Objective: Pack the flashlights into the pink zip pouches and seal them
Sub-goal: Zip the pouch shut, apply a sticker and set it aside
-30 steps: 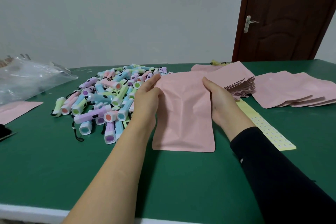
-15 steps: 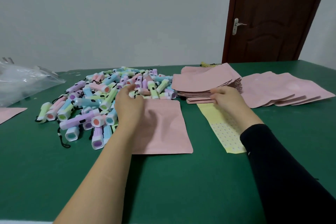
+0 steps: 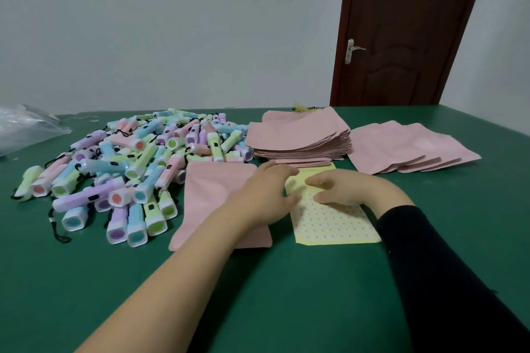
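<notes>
**Desk:** Where are the hands?

**Operator:** I see them close together near the middle of the green table (image 3: 258, 295). The left hand (image 3: 266, 197) lies with its fingers fairly straight over the right edge of a pink pouch (image 3: 218, 195) and the left edge of a yellow dotted sheet (image 3: 332, 223). It clamps nothing. The right hand (image 3: 347, 189), coming out of a black sleeve (image 3: 430, 266), rests on that sheet with its fingers bent. The picture is blurred there, so I cannot tell whether it pinches anything.

**Desk:** And the goods?

**Operator:** Taking my hands as the dial's centre, the flashlights (image 3: 129, 166) sit in a loose heap at ten o'clock. They have pastel bodies with black cords, and a few lie against the pouch's far edge. The pink pouch lies flat at nine o'clock, just beside the sheet. I cannot tell whether its mouth is open. A stack of pouches (image 3: 301, 137) stands at twelve o'clock and meets the sheet's far end. The fanned pouches (image 3: 413, 149) are spread at two o'clock, just beside the stack.

**Desk:** Anything else?

**Operator:** A clear plastic bag (image 3: 25, 129) lies at the table's far left, beyond the heap. A brown door (image 3: 407, 28) stands shut at one o'clock, behind the table.
</notes>
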